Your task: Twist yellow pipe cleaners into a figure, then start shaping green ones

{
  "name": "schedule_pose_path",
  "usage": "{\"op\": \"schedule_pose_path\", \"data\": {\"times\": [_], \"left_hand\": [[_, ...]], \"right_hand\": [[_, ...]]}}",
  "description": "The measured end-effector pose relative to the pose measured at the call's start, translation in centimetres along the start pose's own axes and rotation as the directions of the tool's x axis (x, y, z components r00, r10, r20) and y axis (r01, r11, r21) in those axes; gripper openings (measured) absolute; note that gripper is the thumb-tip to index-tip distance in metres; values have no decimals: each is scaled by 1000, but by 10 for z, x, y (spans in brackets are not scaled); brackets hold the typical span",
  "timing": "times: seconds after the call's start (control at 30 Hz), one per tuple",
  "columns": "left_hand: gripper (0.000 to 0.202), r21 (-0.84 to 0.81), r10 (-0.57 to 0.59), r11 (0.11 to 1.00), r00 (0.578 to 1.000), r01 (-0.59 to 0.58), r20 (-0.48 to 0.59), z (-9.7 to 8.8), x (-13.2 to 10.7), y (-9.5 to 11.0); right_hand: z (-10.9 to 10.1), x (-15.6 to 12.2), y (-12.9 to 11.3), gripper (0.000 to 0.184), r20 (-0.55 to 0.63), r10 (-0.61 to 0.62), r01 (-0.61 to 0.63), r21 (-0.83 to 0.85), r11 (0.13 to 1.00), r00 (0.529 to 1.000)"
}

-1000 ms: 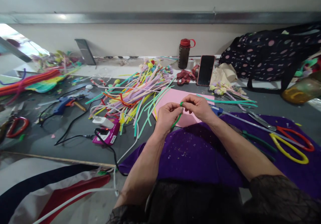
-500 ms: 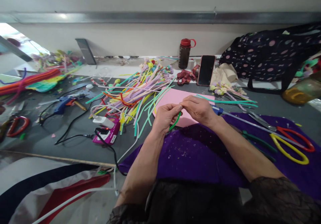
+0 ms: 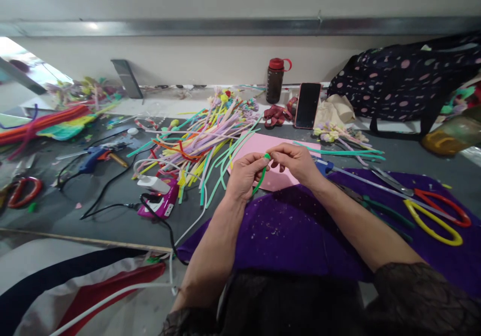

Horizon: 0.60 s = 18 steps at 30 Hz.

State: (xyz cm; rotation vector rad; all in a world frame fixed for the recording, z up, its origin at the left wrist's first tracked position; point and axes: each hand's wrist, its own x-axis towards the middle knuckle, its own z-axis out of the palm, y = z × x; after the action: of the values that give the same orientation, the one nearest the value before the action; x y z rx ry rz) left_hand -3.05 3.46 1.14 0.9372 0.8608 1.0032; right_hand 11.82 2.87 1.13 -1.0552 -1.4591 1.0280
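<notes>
A bright green pipe cleaner (image 3: 259, 184) hangs down from between my fingertips, its top end bent into a small lump. My left hand (image 3: 246, 174) is closed, pinching it between thumb and forefinger. Close against it, my right hand (image 3: 295, 163) is also closed, with thumb and forefinger at the green top end. Both hands are above a pink sheet (image 3: 276, 178) and the edge of a purple cloth (image 3: 285, 225). Pale green pipe cleaners (image 3: 225, 158) lie left of my hands, beside a heap of mixed pipe cleaners (image 3: 210, 133).
Scissors (image 3: 432, 220), dark green pliers (image 3: 389, 213) and a glue gun (image 3: 326, 166) lie to the right. On the left are a blue glue gun (image 3: 92, 159), a magenta power strip (image 3: 161, 205) and cables. A phone (image 3: 307, 106), bottle (image 3: 275, 82) and bag (image 3: 391, 82) stand behind.
My fingertips have drawn slightly apart, and the green lump at the pipe cleaner's top end now shows between them. The things on the table stay where they were.
</notes>
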Motion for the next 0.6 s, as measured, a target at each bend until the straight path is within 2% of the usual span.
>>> {"op": "schedule_pose_path", "data": {"times": [0.13, 0.27, 0.33, 0.43, 0.53, 0.6], "left_hand": [[19, 4, 63, 998, 996, -63, -58, 1, 1, -1], [16, 83, 211, 976, 970, -201, -122, 1, 1, 0], [15, 107, 227, 971, 964, -214, -136, 1, 0, 2], [14, 116, 211, 974, 968, -196, -137, 0, -1, 5], [13, 200, 245, 957, 954, -210, -173, -4, 1, 5], [13, 314, 305, 920, 930, -233, -204, -6, 3, 4]], "right_hand": [[8, -2, 3, 21, -22, 106, -102, 120, 987, 994], [17, -7, 4, 22, 138, 169, -197, 225, 954, 976], [21, -8, 3, 20, 183, 157, -199, 238, 951, 970], [23, -10, -1, 21, 181, 153, -196, 249, 948, 972], [22, -11, -5, 19, 135, 169, -188, 145, 971, 976], [20, -11, -8, 16, 39, 89, -86, -71, 994, 995]]}}
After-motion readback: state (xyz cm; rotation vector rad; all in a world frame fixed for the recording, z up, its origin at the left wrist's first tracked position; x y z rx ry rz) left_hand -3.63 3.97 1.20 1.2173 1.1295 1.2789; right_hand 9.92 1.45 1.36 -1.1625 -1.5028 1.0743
